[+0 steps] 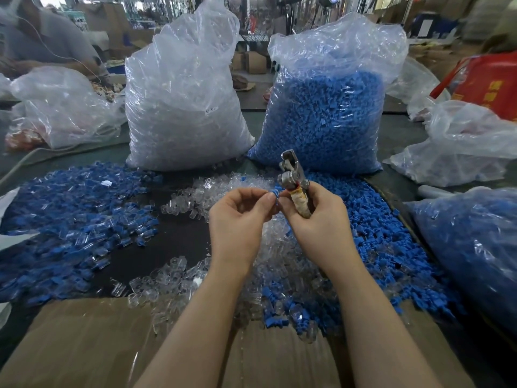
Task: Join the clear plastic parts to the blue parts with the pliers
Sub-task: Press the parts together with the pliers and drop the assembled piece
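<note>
The left hand [240, 211] pinches a blue part [275, 195] at its fingertips; the right hand [313, 217], just beside it, grips upright pliers [293, 177] above the clear parts [274, 247].

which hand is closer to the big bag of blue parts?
Right. The right hand, gripping the pliers, sits just below the bag of blue parts; the left hand, pinching a small blue part, is further left.

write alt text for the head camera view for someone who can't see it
A person's left hand pinches a small blue part against the right hand, which holds metal pliers upright. Loose blue and clear parts cover the dark table, behind which stand a bag of clear parts and a bag of blue parts.
</note>
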Action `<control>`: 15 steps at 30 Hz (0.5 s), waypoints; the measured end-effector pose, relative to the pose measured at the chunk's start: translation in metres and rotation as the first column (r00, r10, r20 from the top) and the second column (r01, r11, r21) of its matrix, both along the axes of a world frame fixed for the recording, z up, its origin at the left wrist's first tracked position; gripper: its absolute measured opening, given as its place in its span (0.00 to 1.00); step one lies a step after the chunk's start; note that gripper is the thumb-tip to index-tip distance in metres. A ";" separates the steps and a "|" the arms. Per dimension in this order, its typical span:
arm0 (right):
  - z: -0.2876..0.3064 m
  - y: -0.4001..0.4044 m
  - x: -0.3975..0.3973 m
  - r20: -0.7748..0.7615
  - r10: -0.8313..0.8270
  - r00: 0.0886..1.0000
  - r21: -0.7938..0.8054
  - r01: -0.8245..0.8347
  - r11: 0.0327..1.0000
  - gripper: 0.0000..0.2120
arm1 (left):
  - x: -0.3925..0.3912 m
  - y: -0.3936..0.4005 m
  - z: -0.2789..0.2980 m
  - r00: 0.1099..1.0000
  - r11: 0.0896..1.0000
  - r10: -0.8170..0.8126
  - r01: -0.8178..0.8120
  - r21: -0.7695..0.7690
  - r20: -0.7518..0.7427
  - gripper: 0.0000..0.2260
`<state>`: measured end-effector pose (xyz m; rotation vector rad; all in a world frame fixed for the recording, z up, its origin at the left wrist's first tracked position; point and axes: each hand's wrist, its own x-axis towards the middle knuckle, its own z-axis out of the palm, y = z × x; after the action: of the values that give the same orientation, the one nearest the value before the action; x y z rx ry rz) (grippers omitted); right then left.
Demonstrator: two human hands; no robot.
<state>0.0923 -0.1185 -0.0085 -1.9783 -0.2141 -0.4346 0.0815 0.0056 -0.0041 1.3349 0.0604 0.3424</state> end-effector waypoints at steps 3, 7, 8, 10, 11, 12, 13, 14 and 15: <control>0.001 0.000 -0.001 -0.002 0.011 1.000 0.006 -0.011 1.000 0.05 | -0.001 -0.001 -0.001 1.000 0.999 0.019 -0.020 0.028 0.022 0.02; 0.000 0.002 -0.001 -0.004 -0.001 1.000 0.029 0.001 1.000 0.07 | -0.002 -0.001 -0.001 0.998 0.996 0.046 -0.050 0.079 0.047 0.02; 0.000 0.002 -0.001 -0.007 0.002 1.000 0.040 -0.002 0.999 0.07 | -0.002 -0.001 -0.001 0.998 0.995 0.046 -0.051 0.085 0.052 0.02; 0.000 0.002 -0.001 -0.014 0.010 1.000 0.050 -0.010 0.999 0.07 | -0.002 -0.001 -0.001 0.997 0.994 0.049 -0.055 0.099 0.064 0.02; 0.000 0.002 -0.001 -0.017 0.014 1.000 0.053 -0.013 0.998 0.07 | -0.002 -0.001 -0.002 0.996 0.993 0.051 -0.058 0.107 0.073 0.02; 0.001 0.002 -0.002 -0.022 0.017 1.000 0.059 -0.016 0.998 0.06 | -0.002 -0.001 -0.001 0.995 0.991 0.052 -0.061 0.116 0.083 0.02; 0.001 0.002 -0.002 -0.029 0.019 0.999 0.066 -0.017 0.998 0.06 | -0.003 -0.001 -0.001 0.994 0.990 0.053 -0.065 0.126 0.091 0.02; 0.002 0.002 -0.002 -0.037 0.020 0.999 0.074 -0.017 0.997 0.06 | -0.003 -0.001 -0.001 0.994 0.989 0.054 -0.067 0.134 0.098 0.03; 0.003 0.002 -0.003 -0.044 0.022 0.999 0.080 -0.018 0.997 0.06 | -0.003 -0.001 -0.001 0.993 0.988 0.053 -0.067 0.138 0.104 0.03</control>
<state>0.0898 -0.1164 -0.0058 -1.9038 -0.1855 -0.3796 0.0788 0.0045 -0.0051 1.4562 -0.0073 0.4712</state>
